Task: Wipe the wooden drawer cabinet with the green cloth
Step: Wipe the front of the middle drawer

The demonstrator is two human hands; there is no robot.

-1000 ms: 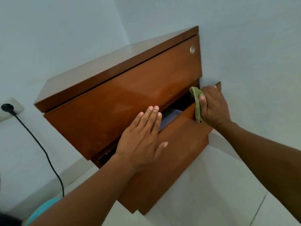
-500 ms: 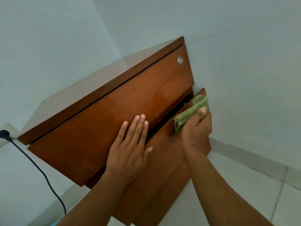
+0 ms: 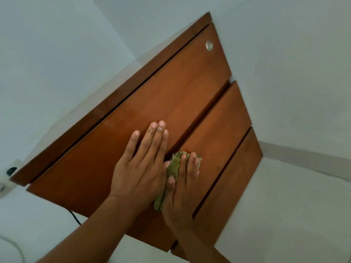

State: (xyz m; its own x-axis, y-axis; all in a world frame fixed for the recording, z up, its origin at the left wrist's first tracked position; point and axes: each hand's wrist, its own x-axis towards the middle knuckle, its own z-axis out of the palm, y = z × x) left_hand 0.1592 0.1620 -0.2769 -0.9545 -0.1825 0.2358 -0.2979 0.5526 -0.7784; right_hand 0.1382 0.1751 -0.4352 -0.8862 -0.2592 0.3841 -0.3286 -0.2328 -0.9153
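The wooden drawer cabinet (image 3: 190,88) stands in a corner between pale walls, with three drawer fronts and a round metal lock (image 3: 209,45) at the top right. All drawers look closed. My left hand (image 3: 141,168) lies flat on the top drawer front, fingers together. Beside it, my right hand (image 3: 182,188) presses the folded green cloth (image 3: 173,168) against the middle drawer front, near its upper edge. Most of the cloth is hidden under the palm.
A wall socket with a black plug (image 3: 10,171) sits left of the cabinet, and its black cable (image 3: 75,218) hangs below the cabinet. White floor tiles (image 3: 294,215) and a grey skirting board (image 3: 303,154) lie to the right.
The middle drawer, open a second ago, is now shut. My right hand slid the cloth from the drawer's right end leftward to the middle, next to my left hand. The view has tilted.
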